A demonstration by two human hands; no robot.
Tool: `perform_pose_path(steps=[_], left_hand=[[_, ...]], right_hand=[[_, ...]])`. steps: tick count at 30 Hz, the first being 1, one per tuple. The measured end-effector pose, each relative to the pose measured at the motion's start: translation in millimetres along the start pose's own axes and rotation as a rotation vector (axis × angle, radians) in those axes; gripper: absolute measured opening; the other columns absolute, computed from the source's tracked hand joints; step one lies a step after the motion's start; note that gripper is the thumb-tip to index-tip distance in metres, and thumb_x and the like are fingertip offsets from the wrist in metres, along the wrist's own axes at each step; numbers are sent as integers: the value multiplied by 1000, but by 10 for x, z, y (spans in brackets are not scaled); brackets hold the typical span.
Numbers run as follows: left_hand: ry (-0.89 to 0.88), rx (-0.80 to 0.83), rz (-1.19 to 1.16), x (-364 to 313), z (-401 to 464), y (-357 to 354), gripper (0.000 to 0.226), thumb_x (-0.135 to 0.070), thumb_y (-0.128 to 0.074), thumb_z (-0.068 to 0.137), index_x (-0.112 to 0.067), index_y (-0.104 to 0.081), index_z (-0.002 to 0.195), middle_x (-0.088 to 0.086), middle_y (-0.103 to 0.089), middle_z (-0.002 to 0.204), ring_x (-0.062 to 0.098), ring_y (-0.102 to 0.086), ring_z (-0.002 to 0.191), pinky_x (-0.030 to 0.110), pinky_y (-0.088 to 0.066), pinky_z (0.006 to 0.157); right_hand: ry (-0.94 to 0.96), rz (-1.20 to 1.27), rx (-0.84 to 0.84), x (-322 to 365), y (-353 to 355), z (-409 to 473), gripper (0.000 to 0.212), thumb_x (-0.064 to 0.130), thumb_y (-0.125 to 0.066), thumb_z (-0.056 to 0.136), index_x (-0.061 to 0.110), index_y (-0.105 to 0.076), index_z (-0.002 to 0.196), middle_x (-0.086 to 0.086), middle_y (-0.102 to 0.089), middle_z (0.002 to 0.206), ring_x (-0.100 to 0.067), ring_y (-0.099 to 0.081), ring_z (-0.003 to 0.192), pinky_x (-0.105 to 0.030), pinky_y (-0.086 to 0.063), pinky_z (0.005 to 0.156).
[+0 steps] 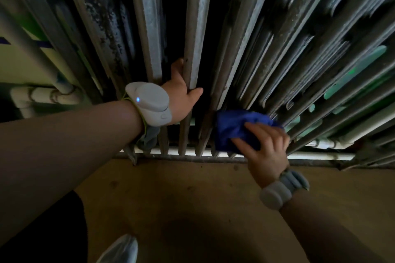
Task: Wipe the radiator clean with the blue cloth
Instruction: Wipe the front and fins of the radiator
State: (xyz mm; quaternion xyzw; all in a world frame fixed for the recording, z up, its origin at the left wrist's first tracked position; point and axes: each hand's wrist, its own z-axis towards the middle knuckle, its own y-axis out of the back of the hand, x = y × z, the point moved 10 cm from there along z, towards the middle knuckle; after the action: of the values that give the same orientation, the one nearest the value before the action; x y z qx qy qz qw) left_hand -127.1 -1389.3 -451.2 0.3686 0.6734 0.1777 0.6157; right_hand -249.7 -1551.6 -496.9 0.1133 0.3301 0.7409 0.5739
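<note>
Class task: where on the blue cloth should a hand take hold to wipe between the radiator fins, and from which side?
Grip the bunched middle of the blue cloth from the room-facing front; the radiator backs it, and the right hand already presses there.

No text, label, brand, number or sign could be read anywhere in the view — the picture was dim and partly blurred.
</note>
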Motion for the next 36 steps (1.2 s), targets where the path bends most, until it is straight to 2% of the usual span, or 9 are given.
perform_pose_path(steps=[4,9,15,18,21,25,27,30,36], left_hand=[[-25,-28,-3,-12,-1,8,81,-36,-47,95,-20,13,147,6,-46,139,30,-58,110,38,-46,98],[-10,-27,-8,7,19,-12,82,-36,-48,94,-20,13,147,5,-42,142,31,-55,114,40,-47,98],[24,-19,7,-14,-15,-19,80,-35,-46,95,-18,14,147,8,-42,142,33,-53,116,40,-45,99],[35,-32,-7,-26,-37,-1,80,-34,-45,96,-16,14,147,6,-38,145,32,-50,121,40,-44,100],[57,-29,-25,-11,-29,-3,79,-33,-45,96,-16,13,147,7,-38,145,33,-49,122,41,-44,100],[59,-31,-25,-16,-37,-5,80,-32,-46,96,-16,13,147,8,-40,144,32,-50,121,41,-44,100],[53,-25,2,-32,-20,-2,80,-33,-45,96,-15,14,147,7,-40,144,31,-50,121,40,-44,100],[84,0,-1,4,-7,-15,83,-35,-47,95,-17,17,146,7,-37,146,32,-48,122,42,-43,101],[102,-2,146,-9,-41,0,85,-37,-47,95,-11,16,146,10,-27,151,32,-39,130,38,-34,108]], right_hand=[[-31,5,-167,2,77,154,75,26,-66,74,37,-27,137,-4,-41,114,-26,-39,101,-43,-34,85],[-140,25,-275,-3,-37,29,64,32,-66,71,31,-30,124,0,-42,107,-21,-42,93,-34,-30,87],[-114,51,34,87,-542,-477,25,41,-43,96,36,-44,121,1,-43,116,-25,-42,100,-47,-39,81],[28,29,405,175,-967,-782,47,40,-83,63,39,-65,106,2,-43,120,-27,-41,103,-50,-50,77],[124,6,680,232,-1229,-1021,65,40,-94,31,46,-71,91,5,-60,111,-24,-43,99,-44,-53,71],[103,79,580,323,-974,-847,54,26,-91,44,40,-73,92,2,-55,114,-26,-42,101,-48,-40,87],[139,86,412,324,-721,-687,31,20,-73,67,34,-73,94,-1,-45,120,-27,-43,106,-47,-30,89],[68,75,297,132,-554,-483,31,31,-52,75,28,-73,99,-2,-45,123,-28,-44,109,-48,-30,89],[112,72,594,131,-1019,-850,38,43,-77,61,37,-72,98,3,-46,123,-27,-42,107,-53,-49,79]])
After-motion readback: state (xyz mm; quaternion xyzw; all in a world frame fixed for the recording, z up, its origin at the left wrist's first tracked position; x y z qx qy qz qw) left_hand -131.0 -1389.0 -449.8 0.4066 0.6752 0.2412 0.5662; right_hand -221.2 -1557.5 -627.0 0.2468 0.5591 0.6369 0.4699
